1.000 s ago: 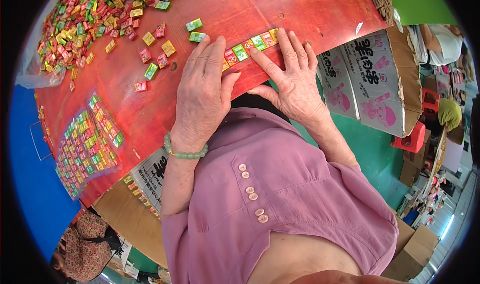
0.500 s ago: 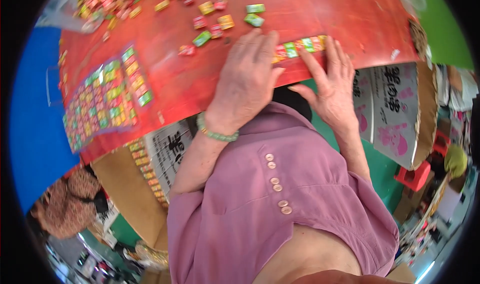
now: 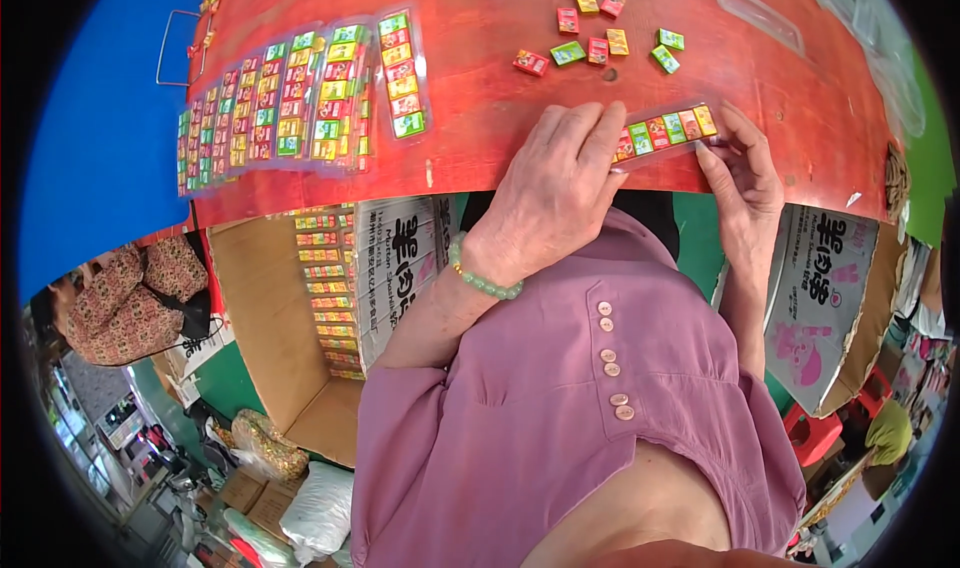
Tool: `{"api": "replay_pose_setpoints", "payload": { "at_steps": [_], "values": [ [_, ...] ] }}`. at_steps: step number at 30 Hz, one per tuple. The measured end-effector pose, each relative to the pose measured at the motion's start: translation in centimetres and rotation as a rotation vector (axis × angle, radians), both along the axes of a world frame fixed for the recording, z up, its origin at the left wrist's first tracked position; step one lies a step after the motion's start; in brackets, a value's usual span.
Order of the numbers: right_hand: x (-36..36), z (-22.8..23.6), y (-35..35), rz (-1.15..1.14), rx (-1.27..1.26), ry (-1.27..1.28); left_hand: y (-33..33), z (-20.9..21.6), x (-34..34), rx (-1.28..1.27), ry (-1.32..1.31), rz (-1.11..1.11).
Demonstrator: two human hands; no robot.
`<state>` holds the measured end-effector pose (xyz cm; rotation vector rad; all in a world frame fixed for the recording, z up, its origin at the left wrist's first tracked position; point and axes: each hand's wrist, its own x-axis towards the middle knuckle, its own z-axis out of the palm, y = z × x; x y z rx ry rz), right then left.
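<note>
A clear plastic strip tray point(image 3: 660, 146) lies at the front edge of the red table, with a row of small red, green and yellow packets in it. My left hand point(image 3: 560, 193) closes over its left end, the fingers bent and partly hiding the packets there. At the right end my right hand point(image 3: 745, 173) grips the tray between thumb and fingers. Just beyond the tray lie several loose packets point(image 3: 568, 53) in the same colours. A green bead bracelet point(image 3: 485, 280) circles my left wrist.
Filled strip trays point(image 3: 265, 108) lie side by side at the table's left, one tray point(image 3: 402, 76) slightly apart. An unfilled clear tray point(image 3: 758, 16) lies far right, near clear plastic point(image 3: 865, 43). An open carton point(image 3: 265, 308) holding filled strips stands below; another carton point(image 3: 825, 298) is at right.
The whole view has shifted, and the loose pile has left it. My right fingers, earlier spread along the row, now grip the tray's right end; my left fingers have curled over its left end.
</note>
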<state>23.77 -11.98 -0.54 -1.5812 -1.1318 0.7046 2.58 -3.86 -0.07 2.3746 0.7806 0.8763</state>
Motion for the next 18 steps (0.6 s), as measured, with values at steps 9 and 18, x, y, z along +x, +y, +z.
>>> {"api": "replay_pose_setpoints", "payload": {
  "at_steps": [9,18],
  "values": [
    [-4.9,2.1,6.8,0.095,-0.036,0.268,-0.4,1.5,-5.7,0.177,-0.028,0.304],
    [-10.0,0.8,19.5,0.545,0.059,0.137,0.6,1.9,-8.6,0.243,0.099,0.621]
  ]
}}
